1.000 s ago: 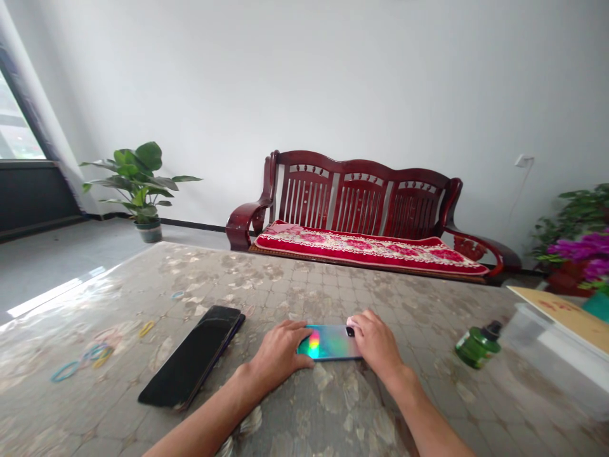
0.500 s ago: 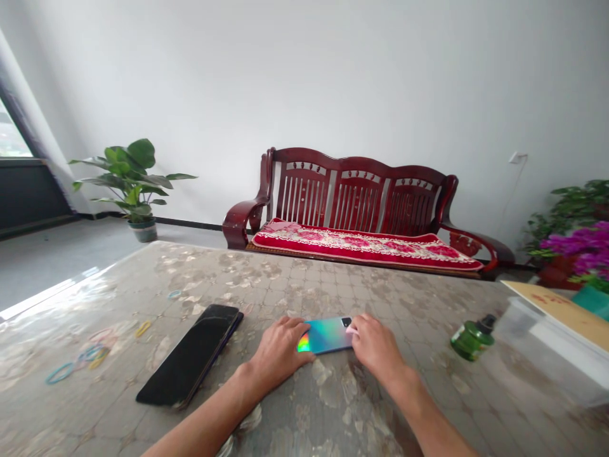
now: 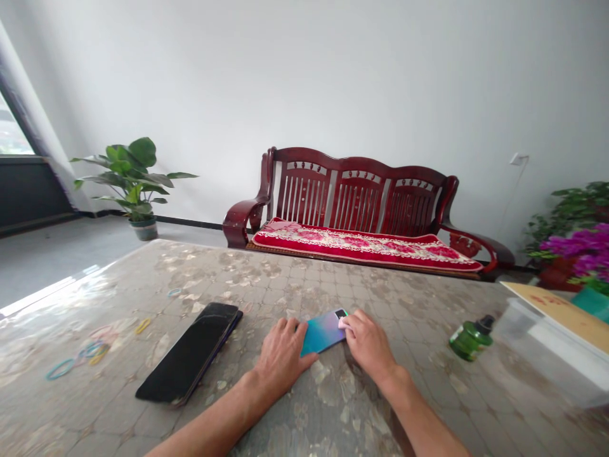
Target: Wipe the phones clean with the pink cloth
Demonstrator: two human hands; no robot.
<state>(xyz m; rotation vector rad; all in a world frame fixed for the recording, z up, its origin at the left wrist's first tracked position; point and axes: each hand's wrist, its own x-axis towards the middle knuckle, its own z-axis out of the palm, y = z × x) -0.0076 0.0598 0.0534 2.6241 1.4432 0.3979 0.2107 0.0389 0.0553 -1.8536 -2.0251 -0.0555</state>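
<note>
A smartphone [image 3: 320, 334] with a shiny blue-violet back lies face down on the table, its dark camera block at the far right corner. My left hand [image 3: 281, 350] grips its left end, thumb along the near edge and fingers at the far edge. In my right hand [image 3: 368, 343], closed in a pinch, is a small pale pink piece [image 3: 343, 324], perhaps cloth or tissue. It touches the phone's back beside the camera block. Most of this piece is hidden by my fingers.
Left of my hands lies a large black-screened device [image 3: 190, 352] on another thin dark item. Coloured rubber bands [image 3: 90, 352] are scattered farther left. A green bottle [image 3: 471, 339] and a clear plastic box [image 3: 547, 343] stand right. Behind the table [image 3: 333, 279] is a wooden bench [image 3: 356, 197].
The phone has turned slightly, its camera end swinging away from me. My right hand has shifted a little left with the pink piece. The rainbow glare on the phone is gone.
</note>
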